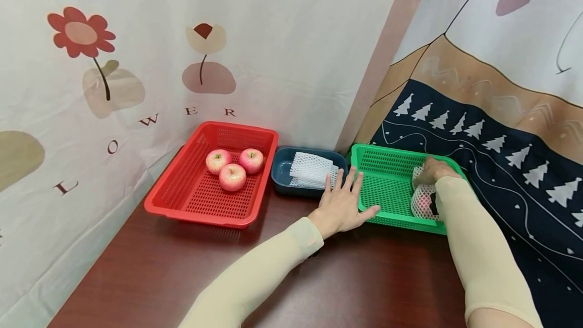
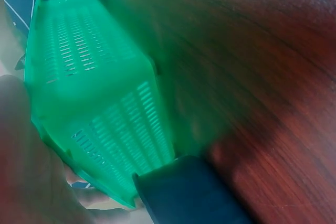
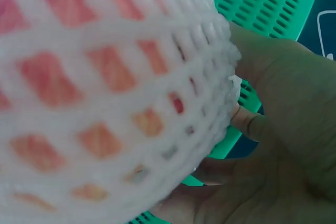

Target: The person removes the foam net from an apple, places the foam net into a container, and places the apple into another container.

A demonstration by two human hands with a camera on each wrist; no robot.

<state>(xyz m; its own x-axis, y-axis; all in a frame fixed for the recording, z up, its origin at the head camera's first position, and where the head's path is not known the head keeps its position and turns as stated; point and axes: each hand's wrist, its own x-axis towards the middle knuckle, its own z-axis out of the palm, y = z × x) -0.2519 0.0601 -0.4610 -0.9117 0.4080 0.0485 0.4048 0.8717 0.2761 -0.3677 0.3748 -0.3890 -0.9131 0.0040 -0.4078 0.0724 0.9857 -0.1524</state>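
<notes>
My right hand (image 1: 436, 171) reaches down into the right end of the green basket (image 1: 380, 178), its fingers curled round a fruit in a white foam net (image 1: 416, 173), mostly hidden by the hand. Just nearer, below the wrist, lies an apple in a foam net (image 1: 423, 202). Red skin shows through a foam net (image 3: 105, 98) that fills much of the right wrist view, beside the right hand (image 3: 278, 124). My left hand (image 1: 339, 209) is spread with straight fingers between the green basket and the dark blue tray (image 1: 282, 166), fingertips over their near rims.
White foam nets (image 1: 311, 168) lie flat in the blue tray. To its left, a red basket (image 1: 182, 186) holds three bare apples (image 1: 233, 177). All stand on a dark brown table (image 1: 355, 277), with printed curtains (image 1: 291, 54) hanging close behind and to the right.
</notes>
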